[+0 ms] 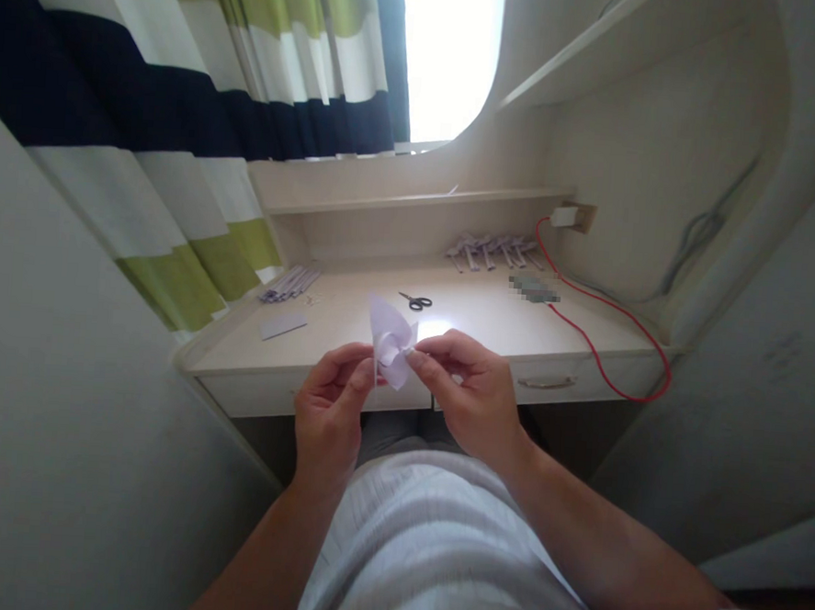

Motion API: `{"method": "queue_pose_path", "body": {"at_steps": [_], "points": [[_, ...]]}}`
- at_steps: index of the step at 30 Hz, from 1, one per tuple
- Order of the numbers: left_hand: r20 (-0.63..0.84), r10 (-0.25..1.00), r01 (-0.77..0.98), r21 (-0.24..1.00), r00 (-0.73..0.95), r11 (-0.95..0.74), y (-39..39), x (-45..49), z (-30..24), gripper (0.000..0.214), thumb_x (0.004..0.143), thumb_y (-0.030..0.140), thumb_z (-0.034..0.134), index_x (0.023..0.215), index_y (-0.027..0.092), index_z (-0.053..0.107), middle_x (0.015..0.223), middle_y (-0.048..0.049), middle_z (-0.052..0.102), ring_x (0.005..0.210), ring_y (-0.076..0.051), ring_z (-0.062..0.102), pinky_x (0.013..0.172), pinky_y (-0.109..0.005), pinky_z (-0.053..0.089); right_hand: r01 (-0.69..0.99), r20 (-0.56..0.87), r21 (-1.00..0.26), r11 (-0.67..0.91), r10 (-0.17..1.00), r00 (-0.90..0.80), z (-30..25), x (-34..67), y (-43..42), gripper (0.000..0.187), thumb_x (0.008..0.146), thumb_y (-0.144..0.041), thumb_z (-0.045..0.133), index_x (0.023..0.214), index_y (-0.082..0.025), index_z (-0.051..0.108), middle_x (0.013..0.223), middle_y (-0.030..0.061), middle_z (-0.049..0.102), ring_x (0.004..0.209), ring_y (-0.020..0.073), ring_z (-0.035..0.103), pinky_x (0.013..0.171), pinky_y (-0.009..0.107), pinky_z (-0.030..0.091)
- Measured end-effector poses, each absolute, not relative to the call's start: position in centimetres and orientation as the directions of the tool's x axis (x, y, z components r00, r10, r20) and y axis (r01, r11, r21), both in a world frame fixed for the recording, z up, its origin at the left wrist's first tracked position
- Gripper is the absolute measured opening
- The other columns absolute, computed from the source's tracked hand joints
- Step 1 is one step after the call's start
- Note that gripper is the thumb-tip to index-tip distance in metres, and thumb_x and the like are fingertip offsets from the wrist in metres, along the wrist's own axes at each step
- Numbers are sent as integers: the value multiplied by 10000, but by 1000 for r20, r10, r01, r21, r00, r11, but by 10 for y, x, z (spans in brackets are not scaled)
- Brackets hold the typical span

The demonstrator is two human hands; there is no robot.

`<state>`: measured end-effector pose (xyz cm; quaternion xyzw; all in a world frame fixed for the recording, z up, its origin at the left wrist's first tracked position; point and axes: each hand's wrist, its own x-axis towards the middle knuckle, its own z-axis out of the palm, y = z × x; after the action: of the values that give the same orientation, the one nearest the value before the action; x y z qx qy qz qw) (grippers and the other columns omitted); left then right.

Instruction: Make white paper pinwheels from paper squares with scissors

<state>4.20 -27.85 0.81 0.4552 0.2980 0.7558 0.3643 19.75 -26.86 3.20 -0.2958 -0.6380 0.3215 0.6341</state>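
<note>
A pale lilac paper pinwheel point(392, 341) with curled blades is held up in front of the desk's front edge. My left hand point(336, 397) is closed on its left side, thumb and fingers pinched together. From the other side, my right hand point(468, 382) pinches a blade tip near the pinwheel's middle between thumb and forefinger. Just beyond, black-handled scissors point(418, 302) lie on the desk. A flat piece of paper point(284, 325) rests at the left, near a bundle of thin rolled paper sticks point(290, 284).
Several paper pinwheels on sticks point(494, 250) lie at the back right of the desk point(354, 283). A red cable point(606, 322) runs from a white wall plug point(563, 217) to a blurred-out object point(534, 289), looping over the front edge. A striped curtain point(218, 119) hangs at the left.
</note>
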Motion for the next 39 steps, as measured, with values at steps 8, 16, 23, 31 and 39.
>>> {"method": "queue_pose_path", "body": {"at_steps": [8, 16, 23, 31, 39], "points": [[457, 815, -214, 809, -357, -547, -281, 41, 11, 171, 808, 310, 869, 949, 228, 820, 868, -13, 800, 760, -122, 701, 737, -215, 577, 219, 730, -638, 738, 671, -130, 42, 200, -278, 70, 916, -188, 698, 857, -201, 735, 723, -20, 597, 639, 123, 526, 610, 265, 431], [439, 830, -252, 808, -343, -532, -283, 44, 14, 155, 792, 331, 874, 906, 234, 835, 835, -7, 801, 710, -111, 687, 687, -201, 550, 436, 732, -537, 722, 656, -183, 52, 199, -287, 101, 907, -181, 652, 836, -199, 722, 757, 0, 648, 656, 131, 564, 617, 268, 419], [329, 886, -407, 797, -327, -446, -280, 45, 17, 229, 645, 292, 961, 816, 207, 836, 748, -1, 780, 619, -75, 665, 605, -157, 535, 585, 689, -481, 653, 694, -208, 66, 195, -286, 112, 890, -211, 667, 818, -195, 752, 756, 13, 680, 635, 145, 577, 621, 294, 392], [281, 912, -460, 795, -299, -396, -283, 45, 19, 260, 636, 285, 964, 849, 206, 838, 755, -13, 783, 640, -94, 692, 610, -170, 562, 630, 666, -439, 641, 702, -251, 70, 196, -285, 116, 875, -210, 666, 774, -195, 721, 754, 21, 684, 652, 160, 571, 621, 307, 364], [335, 887, -401, 800, -318, -446, -285, 45, 20, 222, 692, 315, 944, 846, 205, 827, 755, 0, 779, 611, -83, 674, 588, -169, 537, 616, 667, -447, 649, 701, -254, 69, 195, -283, 115, 883, -218, 663, 786, -195, 721, 761, 20, 683, 646, 156, 569, 615, 305, 358]]}}
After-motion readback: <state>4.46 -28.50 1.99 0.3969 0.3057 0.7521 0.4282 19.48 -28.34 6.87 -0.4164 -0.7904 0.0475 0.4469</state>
